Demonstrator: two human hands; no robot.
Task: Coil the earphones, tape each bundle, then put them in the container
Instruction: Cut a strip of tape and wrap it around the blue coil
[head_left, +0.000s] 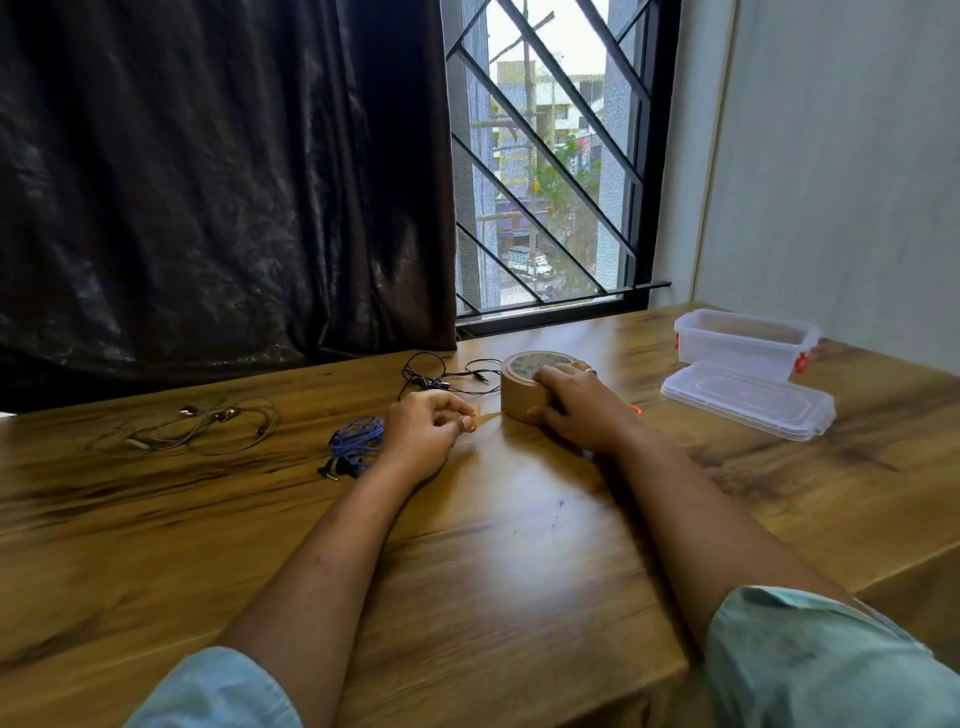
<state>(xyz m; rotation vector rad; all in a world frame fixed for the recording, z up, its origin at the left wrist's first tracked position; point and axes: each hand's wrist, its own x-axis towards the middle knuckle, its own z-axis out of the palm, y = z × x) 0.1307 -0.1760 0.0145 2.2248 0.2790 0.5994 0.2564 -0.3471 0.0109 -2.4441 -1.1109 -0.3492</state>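
Note:
A brown tape roll (519, 387) lies flat on the wooden table (519, 545). My right hand (576, 405) grips it from the right, fingers over its top and thumb at its base. My left hand (426, 436) pinches the loose end of the tape (480, 418), which is drawn out a short way to the left of the roll. Coiled blue earphones (356, 447) lie just left of my left hand. Black earphones (436, 376) lie loose behind it. A third pair, silver earphones (202, 428), lies spread at the far left.
An open clear plastic container (743, 340) with orange clips stands at the back right, its lid (748, 400) lying flat in front of it. A small orange object (635, 410) peeks out behind my right wrist. A dark curtain and a barred window stand behind the table.

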